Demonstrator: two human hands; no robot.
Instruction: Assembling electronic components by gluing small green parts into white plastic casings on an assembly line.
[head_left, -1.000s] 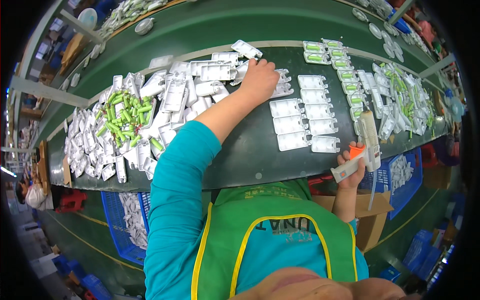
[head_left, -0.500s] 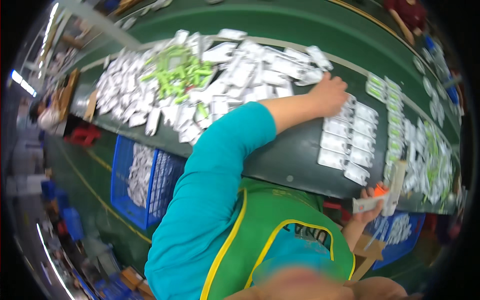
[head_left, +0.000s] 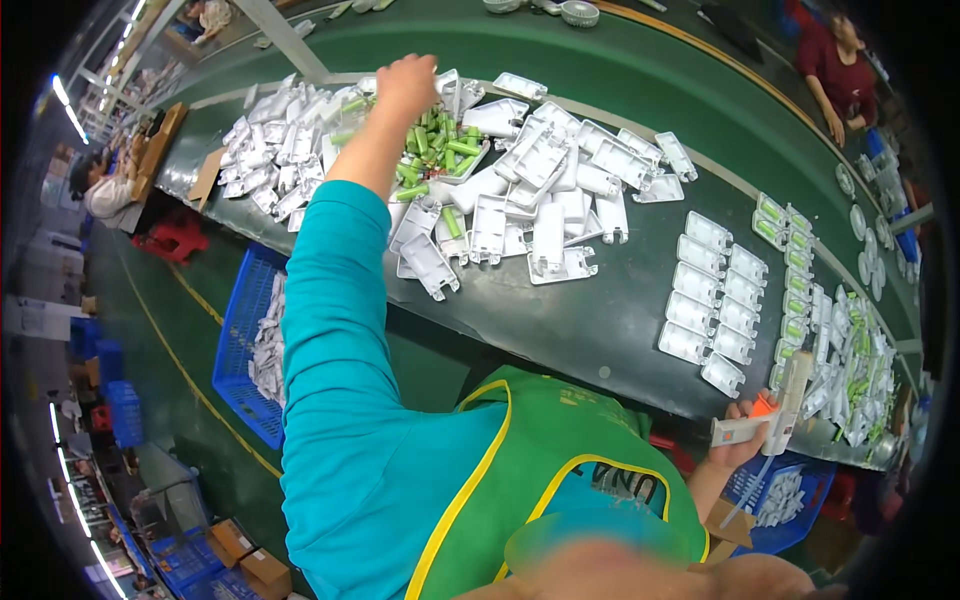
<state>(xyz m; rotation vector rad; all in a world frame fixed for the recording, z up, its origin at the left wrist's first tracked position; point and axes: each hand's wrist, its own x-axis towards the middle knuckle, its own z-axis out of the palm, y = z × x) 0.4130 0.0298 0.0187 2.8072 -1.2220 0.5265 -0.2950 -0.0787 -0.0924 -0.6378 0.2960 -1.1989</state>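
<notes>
My left hand [head_left: 408, 86] is over the far side of a heap of green cylindrical batteries [head_left: 462, 150], next to white plastic housings [head_left: 540, 155]. Its fingers bend down and are mostly hidden, so whether they hold anything does not show. At the table's near right edge, my right hand [head_left: 738, 435] is wrapped round the handle of a pale hot glue gun [head_left: 792, 395] with an orange trigger. The gun's nozzle end points up and away. Beyond it, open white housings [head_left: 690, 285] lie in two neat columns, their trays facing up.
To the right stand housings with green batteries inside [head_left: 797, 280], and more lie jumbled farther right [head_left: 855, 350]. Blue crates [head_left: 245, 350] of white parts stand below the table. A green conveyor belt [head_left: 640, 70] runs behind. Co-workers sit at far left [head_left: 105, 190] and far right [head_left: 840, 75].
My left hand has swung left from the top of the housing columns to the battery heap. My right hand stays in nearly the same place with the glue gun.
</notes>
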